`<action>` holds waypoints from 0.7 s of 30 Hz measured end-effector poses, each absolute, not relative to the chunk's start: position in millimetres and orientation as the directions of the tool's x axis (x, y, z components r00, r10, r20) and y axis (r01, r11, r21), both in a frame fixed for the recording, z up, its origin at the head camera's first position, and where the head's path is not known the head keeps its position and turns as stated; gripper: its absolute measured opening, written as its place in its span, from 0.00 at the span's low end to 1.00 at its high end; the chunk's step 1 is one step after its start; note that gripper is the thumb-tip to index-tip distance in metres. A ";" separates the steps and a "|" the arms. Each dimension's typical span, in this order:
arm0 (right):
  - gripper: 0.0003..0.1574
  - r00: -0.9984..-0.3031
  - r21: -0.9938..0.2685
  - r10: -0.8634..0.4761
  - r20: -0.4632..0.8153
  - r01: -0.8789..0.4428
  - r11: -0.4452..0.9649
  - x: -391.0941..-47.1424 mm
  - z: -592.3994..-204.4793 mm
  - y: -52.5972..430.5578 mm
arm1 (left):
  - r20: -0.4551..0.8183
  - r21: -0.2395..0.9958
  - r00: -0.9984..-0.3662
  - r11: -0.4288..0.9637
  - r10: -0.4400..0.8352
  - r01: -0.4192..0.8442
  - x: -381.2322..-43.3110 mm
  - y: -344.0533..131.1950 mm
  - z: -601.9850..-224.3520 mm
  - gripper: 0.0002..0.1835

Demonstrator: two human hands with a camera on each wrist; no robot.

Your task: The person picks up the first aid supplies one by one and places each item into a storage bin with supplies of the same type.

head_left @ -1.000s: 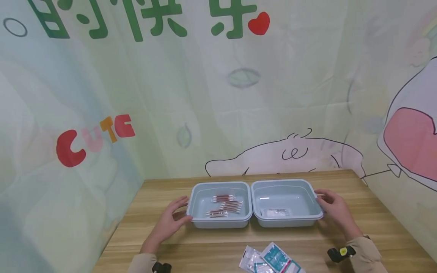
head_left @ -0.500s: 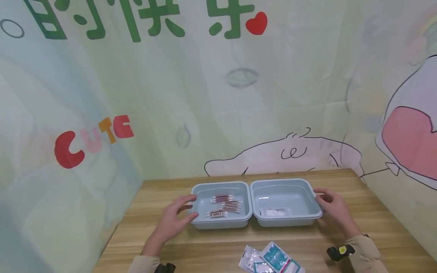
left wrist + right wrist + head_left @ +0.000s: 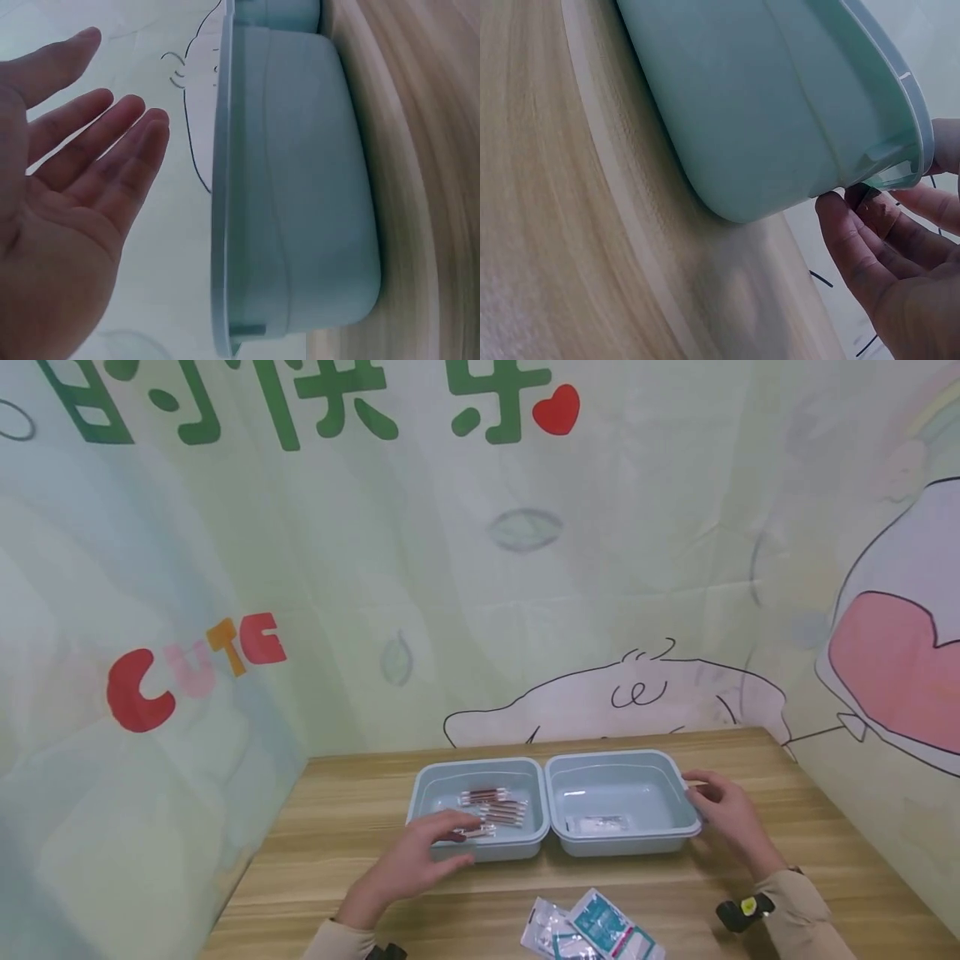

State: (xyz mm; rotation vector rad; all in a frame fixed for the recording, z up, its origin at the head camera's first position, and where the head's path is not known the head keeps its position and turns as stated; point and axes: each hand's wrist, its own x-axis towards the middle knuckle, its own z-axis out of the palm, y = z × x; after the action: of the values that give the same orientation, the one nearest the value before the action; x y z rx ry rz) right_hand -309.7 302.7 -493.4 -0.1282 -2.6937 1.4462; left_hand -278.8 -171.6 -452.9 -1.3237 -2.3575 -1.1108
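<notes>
Two light-blue plastic bins stand side by side on the table. Packs of brown cotton swabs [image 3: 501,810] lie in the left bin [image 3: 517,852]; one small clear packet [image 3: 600,824] is in the right bin [image 3: 637,843]. My left hand [image 3: 408,866] hovers over the left bin's front-left corner, with fingers extended and thumb apart. In the left wrist view its palm faces the bin wall, holding nothing. My right hand [image 3: 731,818] holds the right bin's outer end by the rim; in the right wrist view the fingers [image 3: 851,244] bend against the wall below that rim.
Several white and teal sachets [image 3: 600,927] lie overlapping on the wooden table [image 3: 465,902] in front of the bins. A printed cloth backdrop [image 3: 375,568] rises directly behind the table and on both sides.
My left hand has left the left bin's outer rim and moved right to its front corner. My right hand stays at the right bin. The head view has shifted slightly.
</notes>
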 end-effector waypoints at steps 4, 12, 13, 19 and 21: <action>0.30 -0.993 -0.835 0.109 0.032 0.034 0.550 -310.5 -493.1 302.4 | 0.488 0.492 -0.528 0.280 0.695 0.824 -277.7 -162.9 -457.1 0.21; 0.30 -0.993 -0.833 0.113 0.029 0.038 0.552 -312.1 -494.3 302.9 | 0.443 0.428 -0.491 0.304 0.750 0.851 -273.9 -143.4 -465.0 0.18; 0.30 -0.993 -0.835 0.113 0.028 0.039 0.550 -312.0 -494.3 303.0 | 0.442 0.412 -0.482 0.305 0.757 0.858 -273.6 -141.6 -466.3 0.18; 0.30 -0.994 -0.835 0.109 0.027 0.038 0.549 -311.7 -495.5 304.0 | 0.435 0.385 -0.448 0.288 0.782 0.877 -272.6 -131.3 -473.4 0.20; 0.30 -0.994 -0.836 0.111 0.023 0.042 0.547 -311.8 -495.7 304.2 | 0.410 0.398 -0.457 0.296 0.789 0.868 -272.6 -127.3 -476.3 0.21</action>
State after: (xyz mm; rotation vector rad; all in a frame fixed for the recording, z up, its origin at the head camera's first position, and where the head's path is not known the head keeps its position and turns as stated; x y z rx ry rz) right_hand -311.8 304.2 -495.7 -0.1333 -2.6990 1.4547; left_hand -272.6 -127.3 -476.3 -1.5558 -2.4166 -0.8798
